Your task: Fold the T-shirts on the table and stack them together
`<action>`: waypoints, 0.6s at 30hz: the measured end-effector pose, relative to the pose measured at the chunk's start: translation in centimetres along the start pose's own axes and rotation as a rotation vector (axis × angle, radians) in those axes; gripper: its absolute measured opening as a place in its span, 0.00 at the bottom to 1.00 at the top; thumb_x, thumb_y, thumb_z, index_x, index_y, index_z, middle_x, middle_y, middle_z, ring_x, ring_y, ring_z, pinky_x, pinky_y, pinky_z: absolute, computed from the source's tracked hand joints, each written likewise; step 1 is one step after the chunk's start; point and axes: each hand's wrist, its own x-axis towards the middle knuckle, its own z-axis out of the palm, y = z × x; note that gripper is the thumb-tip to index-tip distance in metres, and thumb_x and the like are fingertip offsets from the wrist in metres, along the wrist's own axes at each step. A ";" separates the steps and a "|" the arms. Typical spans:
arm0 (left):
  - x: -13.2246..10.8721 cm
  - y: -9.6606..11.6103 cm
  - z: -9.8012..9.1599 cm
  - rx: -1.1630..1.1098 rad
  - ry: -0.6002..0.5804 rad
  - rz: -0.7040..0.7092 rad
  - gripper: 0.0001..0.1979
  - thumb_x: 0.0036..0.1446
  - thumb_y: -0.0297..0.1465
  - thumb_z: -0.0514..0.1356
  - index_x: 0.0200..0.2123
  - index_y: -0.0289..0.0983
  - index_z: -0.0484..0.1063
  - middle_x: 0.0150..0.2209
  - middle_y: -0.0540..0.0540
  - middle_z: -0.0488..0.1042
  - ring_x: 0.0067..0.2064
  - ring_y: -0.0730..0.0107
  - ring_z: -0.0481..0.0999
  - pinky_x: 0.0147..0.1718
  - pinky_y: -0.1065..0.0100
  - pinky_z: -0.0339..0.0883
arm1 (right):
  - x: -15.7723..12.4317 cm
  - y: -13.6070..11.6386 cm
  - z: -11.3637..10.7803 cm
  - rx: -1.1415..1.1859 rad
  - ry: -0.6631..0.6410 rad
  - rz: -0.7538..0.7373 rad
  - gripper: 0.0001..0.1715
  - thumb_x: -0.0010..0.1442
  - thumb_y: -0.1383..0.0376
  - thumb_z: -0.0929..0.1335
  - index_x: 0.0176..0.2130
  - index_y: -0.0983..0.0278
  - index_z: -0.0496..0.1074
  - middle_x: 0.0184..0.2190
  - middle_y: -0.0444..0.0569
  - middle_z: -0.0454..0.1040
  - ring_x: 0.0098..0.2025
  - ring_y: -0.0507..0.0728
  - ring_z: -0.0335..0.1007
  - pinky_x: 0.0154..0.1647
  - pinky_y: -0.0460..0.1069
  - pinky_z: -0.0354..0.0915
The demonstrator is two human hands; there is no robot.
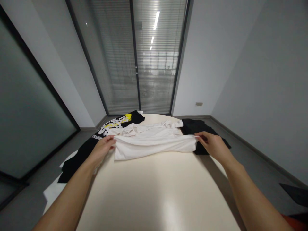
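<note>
A white garment (151,141) lies spread across the far half of a cream table (156,189). My left hand (102,149) pinches the garment's left edge, fingers closed on the cloth. At the garment's right edge my right hand (211,144) also grips the fabric in a pinch. The cloth between both hands is pulled into a straight fold line, slightly lifted.
A black garment with white and yellow print (96,141) hangs over the table's left side. Another black garment (199,128) lies at the far right. White cloth (51,191) shows below the left edge. Blinds and glass walls stand behind.
</note>
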 end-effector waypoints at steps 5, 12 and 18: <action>0.1 0.5 0.2 -0.109 0.048 0.055 0.23 0.42 0.42 0.70 0.40 0.38 0.72 0.39 0.47 0.79 0.41 0.64 0.79 0.39 0.68 0.72 | -0.2 -0.5 -0.3 0.008 0.102 0.058 0.17 0.65 0.55 0.64 0.45 0.61 0.76 0.36 0.52 0.81 0.36 0.60 0.76 0.38 0.51 0.66; -0.4 1.5 0.7 -0.275 0.134 0.128 0.21 0.47 0.39 0.68 0.44 0.41 0.70 0.39 0.50 0.78 0.39 0.67 0.78 0.35 0.71 0.69 | 0.0 -0.4 0.3 0.146 0.123 0.076 0.14 0.61 0.57 0.65 0.41 0.61 0.74 0.36 0.51 0.79 0.37 0.59 0.75 0.41 0.52 0.67; -0.9 2.3 0.3 -0.481 0.092 0.204 0.07 0.42 0.29 0.61 0.30 0.38 0.70 0.30 0.51 0.72 0.32 0.71 0.71 0.32 0.72 0.67 | 0.1 -1.0 0.0 0.524 0.131 0.069 0.17 0.53 0.60 0.68 0.43 0.62 0.72 0.32 0.47 0.71 0.33 0.55 0.67 0.36 0.48 0.65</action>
